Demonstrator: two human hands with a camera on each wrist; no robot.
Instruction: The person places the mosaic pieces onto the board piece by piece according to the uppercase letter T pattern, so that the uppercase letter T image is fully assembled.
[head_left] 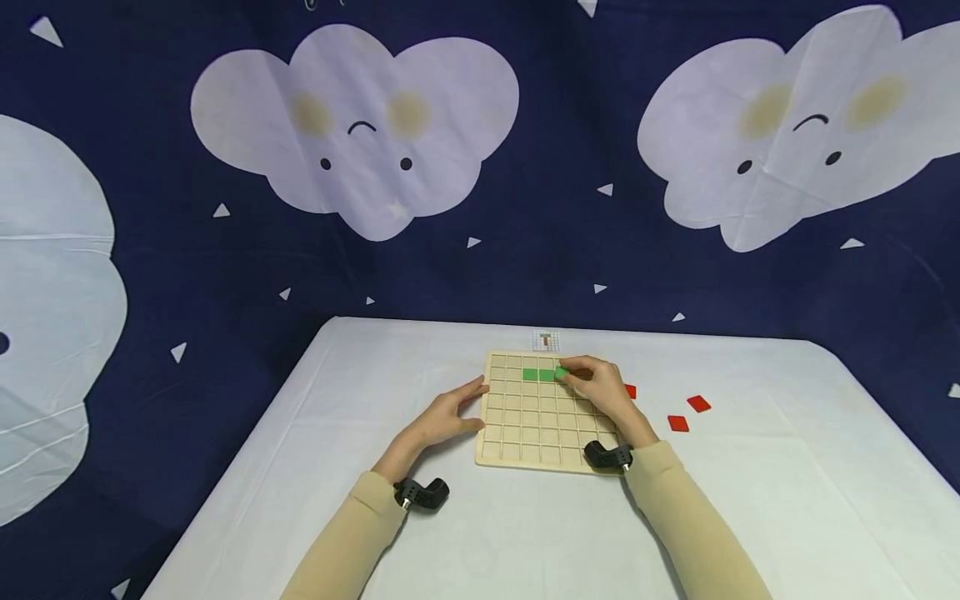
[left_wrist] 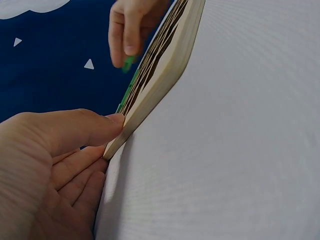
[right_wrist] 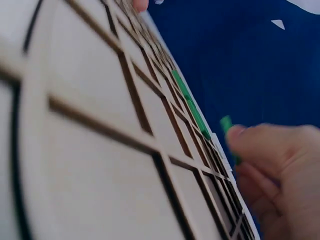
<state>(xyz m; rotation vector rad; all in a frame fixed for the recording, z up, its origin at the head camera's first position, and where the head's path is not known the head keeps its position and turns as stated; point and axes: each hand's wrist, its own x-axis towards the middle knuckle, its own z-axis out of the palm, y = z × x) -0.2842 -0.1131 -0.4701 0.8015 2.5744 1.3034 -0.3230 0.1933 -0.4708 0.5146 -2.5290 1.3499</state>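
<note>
A square wooden grid board [head_left: 513, 432] lies flat on the table. Two green square tiles [head_left: 539, 375] sit side by side in cells of its upper part. My right hand [head_left: 602, 388] pinches another green tile [right_wrist: 226, 123] between thumb and fingers, just right of those two; in the wrist views this tile is slightly above the board. At the board's left edge, my left hand [head_left: 444, 417] touches the rim with thumb and fingertips spread apart. In the left wrist view its thumb [left_wrist: 85, 131] rests against the board's edge, and its fingers are fairly straight.
Two red tiles, a nearer one [head_left: 678, 423] and a farther one [head_left: 699, 403], lie right of the board. Another red tile [head_left: 631, 390] is partly hidden behind my right hand. Behind the board lies a small patterned card [head_left: 546, 341]. A dark-blue cloud-print cloth [head_left: 570, 275] hangs beyond the table.
</note>
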